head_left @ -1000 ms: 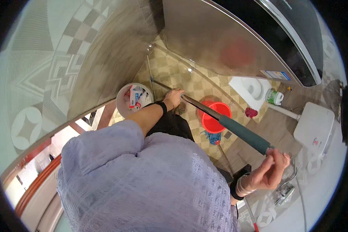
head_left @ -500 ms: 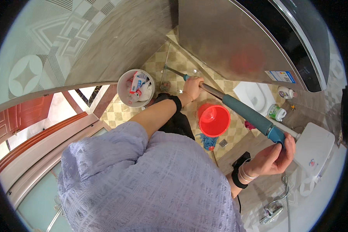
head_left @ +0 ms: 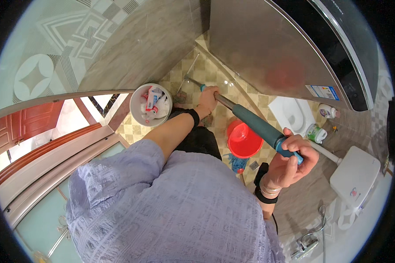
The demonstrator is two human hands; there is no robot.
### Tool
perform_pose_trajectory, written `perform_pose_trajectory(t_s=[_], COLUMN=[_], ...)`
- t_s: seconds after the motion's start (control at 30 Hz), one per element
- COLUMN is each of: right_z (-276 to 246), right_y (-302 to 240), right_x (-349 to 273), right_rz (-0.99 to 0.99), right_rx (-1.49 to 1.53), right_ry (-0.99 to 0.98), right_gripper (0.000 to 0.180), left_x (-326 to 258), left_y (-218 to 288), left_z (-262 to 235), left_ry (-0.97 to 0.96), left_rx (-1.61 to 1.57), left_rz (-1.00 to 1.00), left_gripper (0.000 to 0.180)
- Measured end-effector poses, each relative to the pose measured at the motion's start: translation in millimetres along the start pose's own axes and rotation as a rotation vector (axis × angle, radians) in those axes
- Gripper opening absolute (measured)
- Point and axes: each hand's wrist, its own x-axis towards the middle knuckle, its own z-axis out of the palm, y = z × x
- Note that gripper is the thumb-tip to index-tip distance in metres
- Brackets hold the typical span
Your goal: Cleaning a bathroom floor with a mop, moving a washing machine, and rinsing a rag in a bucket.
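With both hands I hold a long-handled floor squeegee (head_left: 256, 123). It has a metal tube, a thick grey-green foam grip and a blue end cap. Its thin, straight head lies on the tiles near the far wall. Lower down the tube, my left hand (head_left: 207, 100) is wrapped around it. My right hand (head_left: 291, 163) curls its fingers about the blue end cap. Below the grip, a red bucket (head_left: 245, 147) stands on the floor, with a blue mop head (head_left: 238, 164) beside it.
A white bin (head_left: 138, 111) with rubbish stands left of my left arm. A squat toilet (head_left: 289, 115), two bottles (head_left: 317, 133) and a white cistern (head_left: 354, 175) are at right. A tall grey appliance (head_left: 267, 52) rises at the far right. A doorway opens at left.
My right hand has moved left and slightly nearer with the handle's end, and its fingers have curled further around it. My left hand has shifted slightly left with the tube.
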Motion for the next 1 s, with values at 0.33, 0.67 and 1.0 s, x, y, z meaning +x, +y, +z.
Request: perform_pose_trajectory(t_s=[0.33,0.67,1.0], right_z=[32,114,149], right_y=[2,20,-63], right_x=[-38,-54,-67], right_rz=[0.16,0.304,0.183], right_rx=[0.065,-0.074,-0.549], right_ry=[0.046,0.301,0.635], right_gripper=[0.018,0.017,0.017], left_x=[0,24,-51], left_y=[-47,-109,-32], left_z=[-50,-62,13], left_ry=[-0.228,-0.403,-0.864], left_rx=[0.154,0.243,0.064], left_rz=[0.061,0.14,0.492], left_gripper=[0.009,0.015,0.01])
